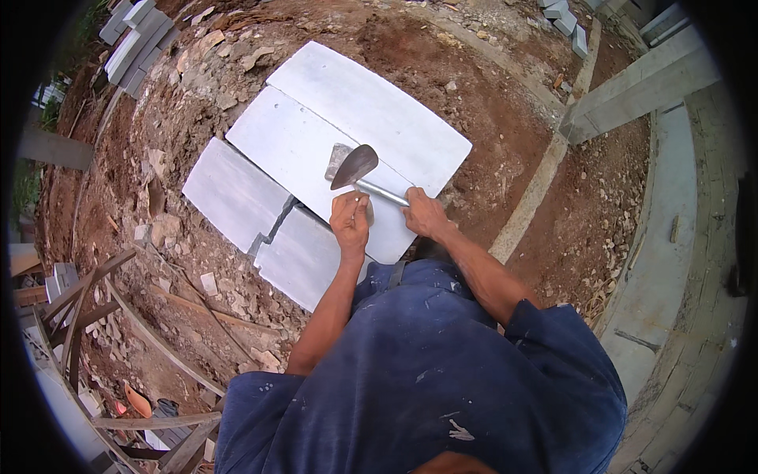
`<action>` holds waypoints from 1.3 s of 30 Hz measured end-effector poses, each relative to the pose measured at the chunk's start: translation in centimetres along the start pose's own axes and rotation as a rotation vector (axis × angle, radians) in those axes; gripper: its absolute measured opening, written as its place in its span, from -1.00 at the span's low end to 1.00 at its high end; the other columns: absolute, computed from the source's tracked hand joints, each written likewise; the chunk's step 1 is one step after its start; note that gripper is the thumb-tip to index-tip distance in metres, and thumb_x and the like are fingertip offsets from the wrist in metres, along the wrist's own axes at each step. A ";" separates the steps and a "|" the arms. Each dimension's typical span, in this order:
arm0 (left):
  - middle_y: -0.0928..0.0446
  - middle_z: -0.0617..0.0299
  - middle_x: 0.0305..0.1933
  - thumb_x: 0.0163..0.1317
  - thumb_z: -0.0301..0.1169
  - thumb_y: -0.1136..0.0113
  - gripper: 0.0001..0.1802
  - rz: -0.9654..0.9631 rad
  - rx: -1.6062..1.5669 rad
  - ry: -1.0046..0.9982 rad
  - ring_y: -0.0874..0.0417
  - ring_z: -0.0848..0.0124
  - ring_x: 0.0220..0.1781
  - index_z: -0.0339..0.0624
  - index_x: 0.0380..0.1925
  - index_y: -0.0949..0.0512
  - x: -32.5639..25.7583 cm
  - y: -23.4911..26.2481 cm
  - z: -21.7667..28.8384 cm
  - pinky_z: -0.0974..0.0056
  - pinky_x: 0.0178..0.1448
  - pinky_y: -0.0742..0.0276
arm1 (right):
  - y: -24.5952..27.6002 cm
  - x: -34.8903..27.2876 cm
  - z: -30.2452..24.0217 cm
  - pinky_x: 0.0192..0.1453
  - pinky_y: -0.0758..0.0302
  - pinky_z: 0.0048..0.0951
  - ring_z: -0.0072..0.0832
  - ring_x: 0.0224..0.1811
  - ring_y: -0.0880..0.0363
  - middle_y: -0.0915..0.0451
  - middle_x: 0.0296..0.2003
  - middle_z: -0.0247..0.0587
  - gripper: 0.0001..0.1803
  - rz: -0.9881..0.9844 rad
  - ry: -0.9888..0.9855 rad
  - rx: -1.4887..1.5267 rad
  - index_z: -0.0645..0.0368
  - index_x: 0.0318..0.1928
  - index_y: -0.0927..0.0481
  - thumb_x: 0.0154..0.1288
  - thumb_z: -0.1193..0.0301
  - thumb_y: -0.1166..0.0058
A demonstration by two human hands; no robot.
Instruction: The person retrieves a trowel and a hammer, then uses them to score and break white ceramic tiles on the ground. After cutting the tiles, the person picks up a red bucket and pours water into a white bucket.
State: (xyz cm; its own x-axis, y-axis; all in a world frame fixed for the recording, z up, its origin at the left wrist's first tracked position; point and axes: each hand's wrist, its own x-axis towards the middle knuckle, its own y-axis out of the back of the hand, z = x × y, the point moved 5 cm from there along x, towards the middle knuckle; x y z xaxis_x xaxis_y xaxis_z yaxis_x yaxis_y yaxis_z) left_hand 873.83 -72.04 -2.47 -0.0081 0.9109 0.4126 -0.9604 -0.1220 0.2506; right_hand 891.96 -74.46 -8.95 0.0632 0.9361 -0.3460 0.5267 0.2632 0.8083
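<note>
So the tool (357,167) is up over the pale slabs (339,95), just far of the person's body; can't tell if its head touches them. The right hand (426,213) is closed round the handle (384,193) at its near-right end, I'd guess because that leaves the head free and gives some leverage. The left hand (350,223) is curled shut just left of it, near the head, maybe to steady something small, but I can't tell what's in those fingers. Hands are close, not touching. The handle's long axis slants from near right to far left. The dark head sits crosswise, its narrow tip pointing near left, its rounder end far right.
</note>
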 end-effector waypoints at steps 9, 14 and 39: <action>-0.61 0.12 -0.33 0.16 -0.54 -0.26 -0.95 0.122 -0.060 -0.031 -0.54 0.23 -0.24 -0.32 -0.40 -0.65 -0.2 0.7 -0.2 0.24 -0.17 -0.46 | 6.6 -10.4 4.6 -0.23 -0.49 -0.21 -0.14 -0.34 -0.63 -0.63 -0.42 0.02 -0.63 0.220 -0.207 0.192 0.20 -0.14 -0.58 0.29 0.12 -0.14; -0.60 0.11 -0.34 0.10 -0.59 -0.27 -0.96 0.085 -0.090 -0.057 -0.55 0.18 -0.24 -0.32 -0.41 -0.63 -0.7 -0.7 0.5 0.22 -0.17 -0.46 | 8.4 -14.9 5.1 -0.41 -0.37 -0.47 -0.58 -0.54 -0.38 -0.43 -0.63 -0.40 -0.65 0.437 0.031 0.496 0.24 -0.20 -0.54 0.32 0.17 -0.18; -0.59 0.08 -0.38 0.05 -0.59 -0.28 -0.95 0.090 -0.057 -0.112 -0.56 0.18 -0.27 -0.34 -0.44 -0.65 -0.9 -1.0 1.0 0.20 -0.19 -0.49 | 11.3 -12.1 -7.4 -0.32 -0.44 -0.04 0.15 -0.45 -0.57 -0.55 -0.56 0.16 -0.51 0.238 0.198 0.248 0.27 -0.24 -0.52 0.46 0.05 0.18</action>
State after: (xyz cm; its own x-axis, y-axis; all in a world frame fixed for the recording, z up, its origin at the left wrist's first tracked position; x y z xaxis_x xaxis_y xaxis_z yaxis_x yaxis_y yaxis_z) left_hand 875.09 -73.14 -2.21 -0.0665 0.8471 0.5272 -0.9715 -0.1755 0.1594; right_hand 890.86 -81.08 7.85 0.0564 0.9974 -0.0448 0.7070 -0.0082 0.7071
